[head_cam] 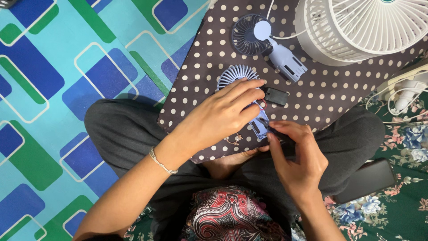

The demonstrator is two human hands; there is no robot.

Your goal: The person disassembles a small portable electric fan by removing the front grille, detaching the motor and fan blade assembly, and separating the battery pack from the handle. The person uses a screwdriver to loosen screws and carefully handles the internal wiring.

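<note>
Left hand (223,114) curled — gripping blue handheld fan (249,100)

Pale-blue fan shell (243,76) on brown, white-dotted cloth (321,89); blue-green geometric mat (53,89).

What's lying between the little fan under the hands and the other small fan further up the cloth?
In the head view, only bare dotted cloth separates the held fan half from the second small fan; the small black block sits off to the side.

Bare forearms, a thin silver bracelet (162,163) on the left wrist, dark grey trousers (120,129).
</note>
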